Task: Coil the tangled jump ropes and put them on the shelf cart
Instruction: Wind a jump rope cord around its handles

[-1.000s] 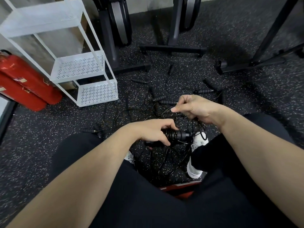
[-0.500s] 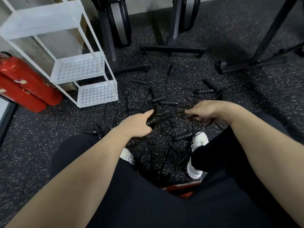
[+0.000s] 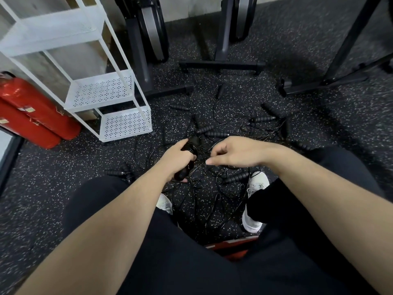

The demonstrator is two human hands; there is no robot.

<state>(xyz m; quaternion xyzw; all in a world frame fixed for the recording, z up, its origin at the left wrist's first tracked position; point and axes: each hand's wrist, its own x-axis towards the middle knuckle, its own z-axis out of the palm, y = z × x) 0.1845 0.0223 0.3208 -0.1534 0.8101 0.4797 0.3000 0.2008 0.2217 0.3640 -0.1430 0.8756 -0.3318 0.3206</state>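
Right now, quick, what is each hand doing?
Left hand: closed around black ribbed jump rope handles with cord wound on them.
Right hand: fingers curled over the thin black tangled cords; whether it pinches one cannot be told.

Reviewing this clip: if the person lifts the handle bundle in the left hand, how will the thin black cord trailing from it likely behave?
The cord looks thin and lies in loose loops, so it will probably hang limp. It crosses other ropes on the floor, so it may snag and drag handles along. The left hand grips the handle bundle, which looks stiff.
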